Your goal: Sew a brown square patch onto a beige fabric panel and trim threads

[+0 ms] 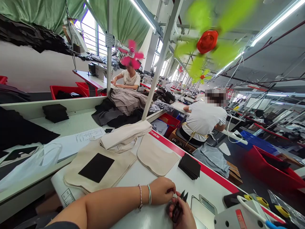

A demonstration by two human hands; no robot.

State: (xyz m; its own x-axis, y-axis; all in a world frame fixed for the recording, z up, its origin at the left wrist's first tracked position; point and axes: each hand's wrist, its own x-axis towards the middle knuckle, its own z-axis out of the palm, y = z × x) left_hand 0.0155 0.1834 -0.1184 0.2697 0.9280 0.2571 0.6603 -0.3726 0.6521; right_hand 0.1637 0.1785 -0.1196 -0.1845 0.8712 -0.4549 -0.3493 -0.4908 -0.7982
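Low in the head view, my left hand (163, 190) is closed, its fingers pinched together beside the tips of small black thread snips (179, 203). My right hand (182, 214) is wrapped round the snips, whose points stick up. What the left fingers pinch is too small to make out. Just beyond the hands on the white table (209, 183) lie a beige fabric panel (156, 157), a stack of black patches (190, 166), and a beige stack topped with a black rectangle (96, 167). Folded beige cloth (126, 135) lies further back.
A sewing machine (252, 211) stands at the lower right. Paper sheets (76, 141) and a clear plastic bag (30, 165) lie on the left. Two other people in white shirts (203, 119) (130, 79) work at benches ahead. Red bins (271, 167) and overhead fans (207, 41) are around.
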